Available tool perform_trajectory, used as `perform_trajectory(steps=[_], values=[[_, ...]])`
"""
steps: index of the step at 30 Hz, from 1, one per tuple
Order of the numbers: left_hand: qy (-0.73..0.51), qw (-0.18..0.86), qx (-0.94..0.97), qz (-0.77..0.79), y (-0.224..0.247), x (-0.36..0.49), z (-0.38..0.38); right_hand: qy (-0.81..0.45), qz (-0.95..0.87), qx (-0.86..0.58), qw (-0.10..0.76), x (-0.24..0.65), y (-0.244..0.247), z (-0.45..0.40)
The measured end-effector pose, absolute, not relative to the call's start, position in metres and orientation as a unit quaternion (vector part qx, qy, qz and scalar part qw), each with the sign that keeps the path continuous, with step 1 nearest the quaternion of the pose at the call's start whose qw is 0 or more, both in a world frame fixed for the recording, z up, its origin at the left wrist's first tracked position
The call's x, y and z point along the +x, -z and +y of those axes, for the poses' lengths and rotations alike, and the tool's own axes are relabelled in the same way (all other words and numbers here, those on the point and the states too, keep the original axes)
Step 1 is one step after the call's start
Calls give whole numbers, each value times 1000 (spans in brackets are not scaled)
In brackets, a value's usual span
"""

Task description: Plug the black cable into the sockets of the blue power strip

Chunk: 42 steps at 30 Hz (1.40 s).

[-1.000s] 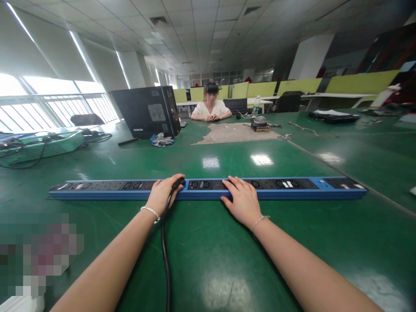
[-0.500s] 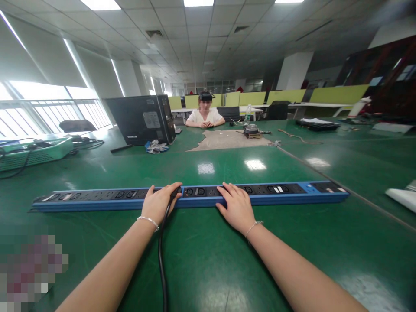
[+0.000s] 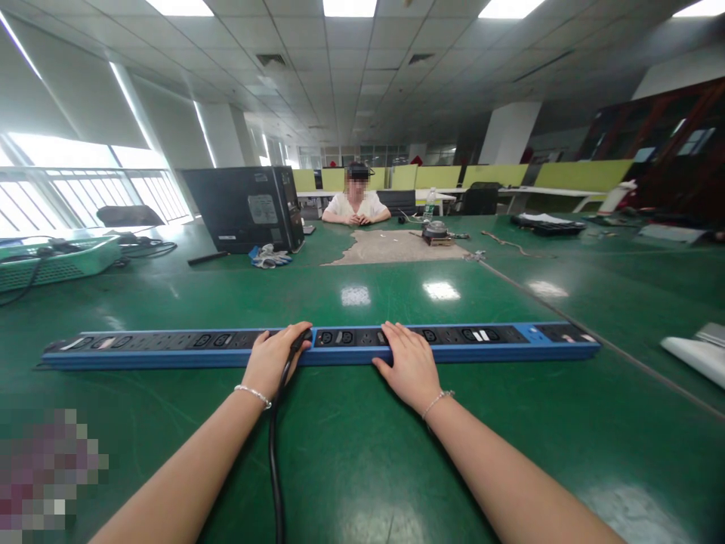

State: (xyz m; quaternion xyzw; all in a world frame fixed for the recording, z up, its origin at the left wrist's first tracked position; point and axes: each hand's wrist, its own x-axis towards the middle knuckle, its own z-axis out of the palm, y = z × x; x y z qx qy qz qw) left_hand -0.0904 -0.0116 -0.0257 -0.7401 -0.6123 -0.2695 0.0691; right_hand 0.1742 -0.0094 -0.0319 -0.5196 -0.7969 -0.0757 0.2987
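A long blue-framed power strip [image 3: 345, 358] with black socket panels lies crosswise on the green table. My left hand [image 3: 273, 355] is over its middle, closed around a black plug [image 3: 299, 341] that sits between thumb and forefinger. From the plug a thick black cable [image 3: 274, 453] runs down toward the near edge. Whether the plug is seated in a socket is hidden by the fingers. To the right, my right hand [image 3: 408, 361] grips the strip, fingers together across the top and thumb against the near side.
Across the green table [image 3: 340, 431] sits a person [image 3: 356, 205] with hands together. A black computer case [image 3: 243, 211], work gloves [image 3: 269, 257] and a green basket [image 3: 73, 261] with cables stand at the left. Farther right are a round metal device [image 3: 435, 230] and a white object [image 3: 694, 366].
The view has shifted slightly, so the strip appears a little farther left. My right hand's fingers have drawn closer together. My left hand keeps its hold on the plug.
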Motion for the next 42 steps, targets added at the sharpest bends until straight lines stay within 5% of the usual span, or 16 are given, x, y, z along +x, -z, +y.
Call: perform_trajectory(steps=[8, 16, 28, 42], values=[[429, 12, -628, -648, -17, -85, -26, 64, -791, -527, 304, 173, 32, -9], [294, -98, -775, -551, -19, -11, -11, 57, -786, -523, 324, 173, 33, -9], [172, 4, -794, -583, -23, 18, -1, 44, -787, -519, 332, 173, 33, -10], [178, 82, -794, -576, -11, 26, -18, 48, -783, -521, 336, 171, 31, -13]])
